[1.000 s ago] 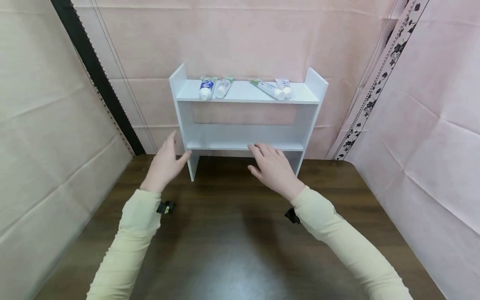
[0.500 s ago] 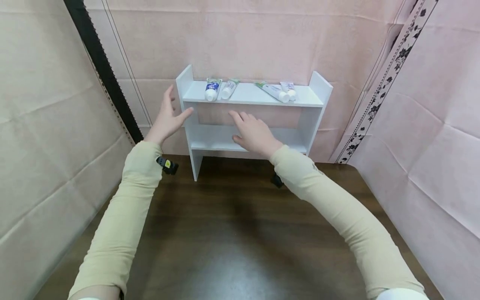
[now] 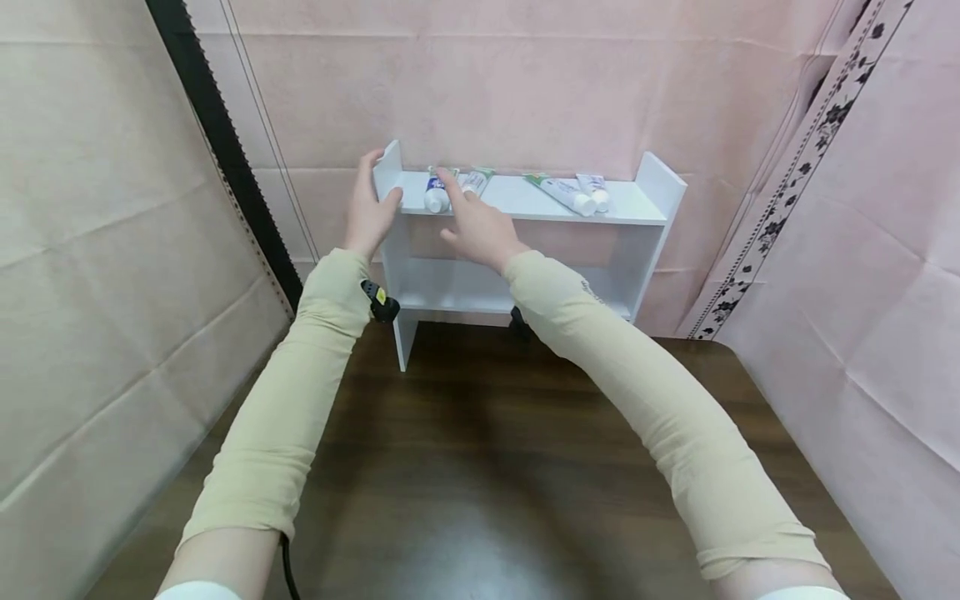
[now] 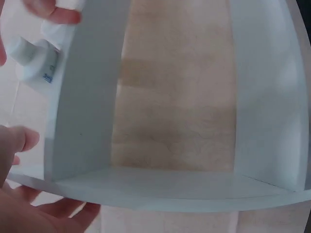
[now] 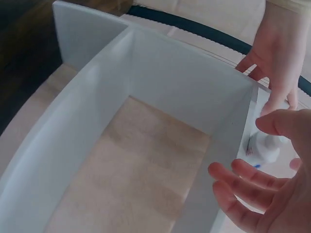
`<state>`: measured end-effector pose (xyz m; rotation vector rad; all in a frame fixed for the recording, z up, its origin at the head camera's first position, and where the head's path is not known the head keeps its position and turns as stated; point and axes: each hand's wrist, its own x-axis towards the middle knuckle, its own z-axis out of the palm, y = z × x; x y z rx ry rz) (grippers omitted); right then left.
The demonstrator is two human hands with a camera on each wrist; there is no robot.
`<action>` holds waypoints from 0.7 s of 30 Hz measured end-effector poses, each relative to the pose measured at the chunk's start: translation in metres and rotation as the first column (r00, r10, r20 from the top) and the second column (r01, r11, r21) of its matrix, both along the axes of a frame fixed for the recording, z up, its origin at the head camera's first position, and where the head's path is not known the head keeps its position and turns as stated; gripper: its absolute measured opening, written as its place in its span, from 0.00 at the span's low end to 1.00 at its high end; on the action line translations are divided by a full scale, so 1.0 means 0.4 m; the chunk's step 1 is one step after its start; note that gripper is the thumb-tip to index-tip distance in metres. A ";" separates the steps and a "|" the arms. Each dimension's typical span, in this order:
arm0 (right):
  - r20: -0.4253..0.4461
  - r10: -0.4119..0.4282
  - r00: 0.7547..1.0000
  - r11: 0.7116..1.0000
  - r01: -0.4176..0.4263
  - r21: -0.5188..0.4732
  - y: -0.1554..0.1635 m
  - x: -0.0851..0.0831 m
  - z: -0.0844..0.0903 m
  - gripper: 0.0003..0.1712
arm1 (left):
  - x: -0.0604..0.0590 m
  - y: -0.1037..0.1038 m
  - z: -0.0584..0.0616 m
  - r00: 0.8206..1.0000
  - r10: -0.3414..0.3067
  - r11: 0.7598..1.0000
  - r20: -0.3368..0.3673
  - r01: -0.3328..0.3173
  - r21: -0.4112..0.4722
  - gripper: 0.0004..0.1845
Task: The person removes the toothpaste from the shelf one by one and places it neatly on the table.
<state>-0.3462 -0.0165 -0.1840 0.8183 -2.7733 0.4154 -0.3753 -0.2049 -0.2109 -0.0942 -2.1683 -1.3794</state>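
Observation:
On the top board of the white shelf point(image 3: 510, 200) lie several white squeeze tubes with their caps toward me. A blue-and-white tube point(image 3: 437, 198) and another tube point(image 3: 477, 178) are at the left; a green-ended tube point(image 3: 562, 194) and a shorter tube point(image 3: 595, 192) touch at the right. My left hand point(image 3: 370, 208) straddles the shelf's left side panel, fingers outside and thumb inside, as the left wrist view shows. My right hand point(image 3: 480, 227) hovers in front of the left tubes, fingers spread. In the right wrist view its thumb and fingers are around a tube point(image 5: 265, 147) without gripping it.
The shelf stands at the back of a dark wooden table point(image 3: 480, 467). Its lower board point(image 3: 450, 287) is below my right hand. Pale cloth walls point(image 3: 540, 92) enclose the back and both sides.
Both hands have risen and reached forward from in front of the lower board to the top board. My left hand has come to the side panel, my right hand leftward to the left tubes.

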 end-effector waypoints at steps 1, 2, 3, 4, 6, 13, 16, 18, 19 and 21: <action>0.009 -0.009 1.000 1.000 0.009 0.001 -0.009 -0.003 -0.001 0.46 | -0.002 -0.004 -0.007 1.000 0.008 1.000 -0.009 -0.008 0.008 0.33; 0.015 -0.019 1.000 1.000 0.019 -0.001 -0.018 -0.007 -0.001 0.45 | -0.002 -0.008 -0.014 1.000 0.018 1.000 -0.009 -0.017 0.011 0.34; 0.015 -0.030 0.999 1.000 0.030 -0.005 -0.026 -0.012 -0.002 0.45 | -0.003 -0.011 -0.019 1.000 0.023 1.000 -0.007 -0.023 0.015 0.34; 0.014 -0.042 0.999 0.999 0.042 -0.009 -0.034 -0.017 -0.002 0.44 | -0.003 -0.014 -0.022 1.000 0.025 0.999 -0.004 -0.025 0.020 0.34; 0.010 -0.066 0.998 0.998 0.066 -0.014 -0.045 -0.024 -0.001 0.42 | -0.004 -0.018 -0.026 1.000 0.022 1.000 -0.006 -0.022 0.021 0.33; -0.033 -0.120 0.992 0.992 0.119 -0.038 -0.046 -0.024 -0.008 0.36 | -0.012 -0.011 -0.025 1.000 0.009 1.000 -0.012 -0.009 0.017 0.33; -0.055 -0.127 0.990 0.990 0.123 -0.068 -0.056 -0.017 -0.025 0.34 | -0.013 -0.011 -0.030 1.000 0.007 1.000 -0.013 -0.007 0.029 0.33; -0.074 -0.140 0.987 0.987 0.133 -0.093 -0.067 -0.014 -0.036 0.35 | -0.015 -0.013 -0.032 1.000 0.003 0.999 -0.019 -0.002 0.043 0.33; -0.080 -0.150 0.986 0.984 0.141 -0.105 -0.074 -0.015 -0.040 0.36 | -0.015 -0.015 -0.032 1.000 0.002 0.999 -0.022 -0.001 0.046 0.33; -0.094 -0.174 0.980 0.978 0.161 -0.129 -0.085 -0.018 -0.046 0.38 | -0.015 -0.017 -0.032 1.000 -0.005 0.999 -0.024 0.006 0.052 0.33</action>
